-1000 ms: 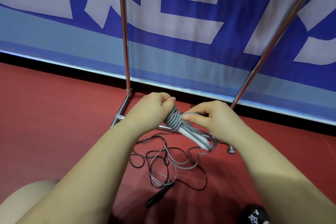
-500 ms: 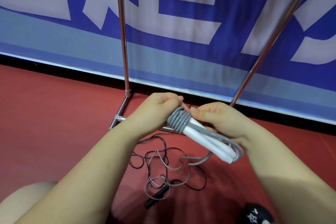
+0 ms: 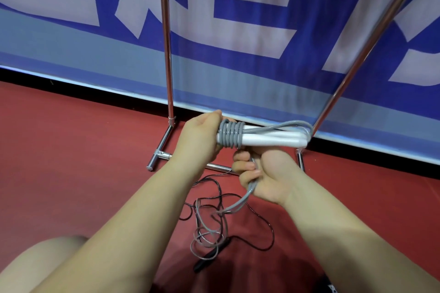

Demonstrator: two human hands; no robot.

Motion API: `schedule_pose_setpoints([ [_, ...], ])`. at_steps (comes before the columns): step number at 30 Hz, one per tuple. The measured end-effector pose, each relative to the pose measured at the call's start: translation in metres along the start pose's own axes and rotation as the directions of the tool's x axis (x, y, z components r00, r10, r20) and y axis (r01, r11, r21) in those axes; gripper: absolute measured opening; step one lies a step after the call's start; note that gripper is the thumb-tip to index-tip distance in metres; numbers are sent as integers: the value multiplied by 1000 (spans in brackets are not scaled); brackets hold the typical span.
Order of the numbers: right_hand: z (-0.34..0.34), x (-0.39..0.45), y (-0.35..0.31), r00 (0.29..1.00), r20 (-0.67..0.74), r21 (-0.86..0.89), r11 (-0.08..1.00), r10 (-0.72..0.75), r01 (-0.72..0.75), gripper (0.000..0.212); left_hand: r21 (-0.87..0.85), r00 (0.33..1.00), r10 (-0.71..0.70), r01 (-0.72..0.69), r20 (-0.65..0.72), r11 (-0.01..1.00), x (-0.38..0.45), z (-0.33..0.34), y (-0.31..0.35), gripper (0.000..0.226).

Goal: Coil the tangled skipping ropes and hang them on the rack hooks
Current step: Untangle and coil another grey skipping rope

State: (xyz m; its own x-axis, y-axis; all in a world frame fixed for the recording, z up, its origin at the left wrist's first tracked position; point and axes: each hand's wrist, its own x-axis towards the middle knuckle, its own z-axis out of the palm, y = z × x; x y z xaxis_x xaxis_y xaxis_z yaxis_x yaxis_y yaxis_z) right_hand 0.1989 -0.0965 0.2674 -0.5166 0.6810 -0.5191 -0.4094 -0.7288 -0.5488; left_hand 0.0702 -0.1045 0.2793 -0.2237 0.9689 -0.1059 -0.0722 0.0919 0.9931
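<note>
I am holding the 2 white handles side by side in my left hand, fingers curled around their near end so they are acting as one core to wind on. The grey rope is already sitting in about 6 tight turns around that end, pressed against my fist, which is keeping the turns from sliding off. A loop of the same rope is running along the top of the handles and bending over their far tips, so the bundle is staying together lengthwise.

My right hand is clamped around the loose run of rope just below the handles, fingers closed on it. I am gripping it close to the coil so I can be keeping tension on each new turn. From my fist the slack is dropping to the red floor, where it is lying in loose loops mixed with a thin black rope whose black handle is lying beneath them.

I judge the winding is about half done, with much slack left, and the tangle below may be snagging as I pull. The rack is standing right behind my hands; its hooks are out of view above. Nothing is hanging on the part I can see.
</note>
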Motion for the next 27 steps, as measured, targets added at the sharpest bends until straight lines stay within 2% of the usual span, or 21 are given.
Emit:
schedule_pose_setpoints([
  [5, 5, 9, 11, 990, -109, -132, 989, -85, 70, 26, 140, 991, 61, -44, -119, 989, 5, -7, -7, 34],
  [10, 10, 10, 24, 969, -112, -273, 945, -219, 182, 23, 234, 965, 124, -69, -229, 970, 9, -15, -9, 33],
  [15, 12, 8, 35, 948, -29, -586, 774, -317, 241, 28, 331, 943, 186, -89, -276, 939, 14, -20, -12, 40],
  [17, 11, 7, 36, 945, 32, -686, 680, -327, 258, 27, 386, 930, 233, -111, -284, 916, 14, -21, -12, 44],
  [22, 10, -2, 39, 951, 112, -913, 347, -288, 213, 26, 566, 920, 308, -125, -241, 815, 9, -21, -10, 37],
  [25, 8, -9, 35, 943, 157, -972, 125, -292, 200, 29, 625, 919, 318, -109, -232, 773, 8, -20, -12, 35],
  [27, 5, -12, 27, 906, 218, -975, -51, -362, 215, 22, 646, 920, 318, -102, -228, 756, 10, -20, -13, 34],
])
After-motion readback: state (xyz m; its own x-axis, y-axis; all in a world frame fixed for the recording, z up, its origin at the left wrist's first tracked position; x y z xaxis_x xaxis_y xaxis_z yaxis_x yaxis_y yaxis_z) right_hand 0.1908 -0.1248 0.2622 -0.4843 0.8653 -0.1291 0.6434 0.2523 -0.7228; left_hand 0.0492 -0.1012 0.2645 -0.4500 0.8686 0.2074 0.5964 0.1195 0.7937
